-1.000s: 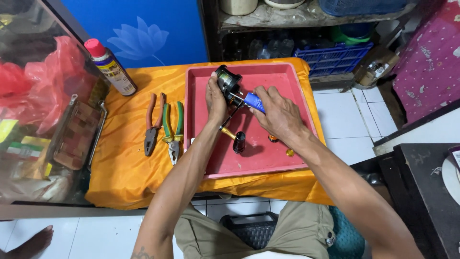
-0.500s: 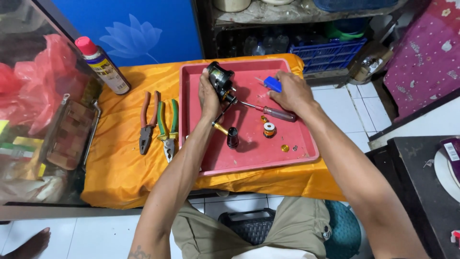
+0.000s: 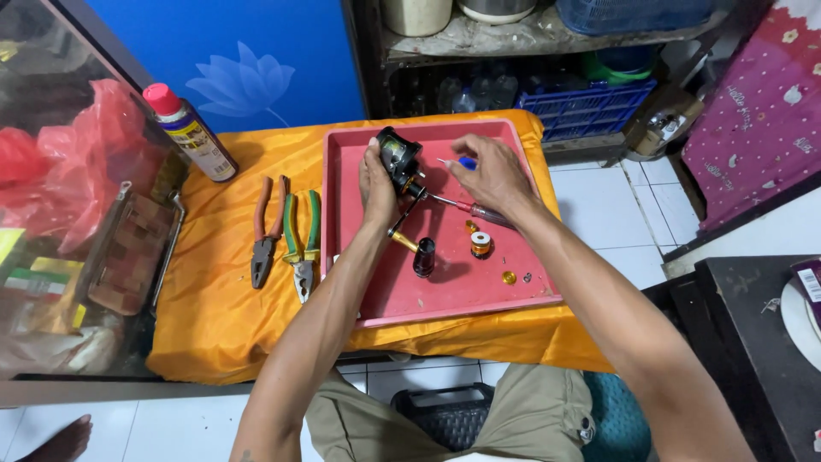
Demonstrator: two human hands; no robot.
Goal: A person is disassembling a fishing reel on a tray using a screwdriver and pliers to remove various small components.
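Observation:
My left hand (image 3: 376, 184) grips a black fishing reel (image 3: 398, 154) upright over the back of a red tray (image 3: 445, 295). The reel's crank arm hangs down to a black knob (image 3: 423, 257). My right hand (image 3: 494, 175) pinches a small blue tool (image 3: 463, 162) whose thin tip points left at the reel, a short gap away. A screwdriver (image 3: 469, 208) lies on the tray under my right hand. A gold and white round part (image 3: 481, 245) and a small gold piece (image 3: 509, 277) rest on the tray floor.
An orange cloth (image 3: 222, 316) covers the table. Left of the tray lie red-handled pliers (image 3: 263, 235) and green-handled pliers (image 3: 301, 244). A spray can (image 3: 190, 133) stands at the back left. A glass cabinet (image 3: 68, 222) is on the left; shelves with a blue crate (image 3: 581, 107) are behind.
My right hand left the reel, reached to the tray's back right for the small blue tool, and now brings it toward the reel. The left hand kept hold of the reel.

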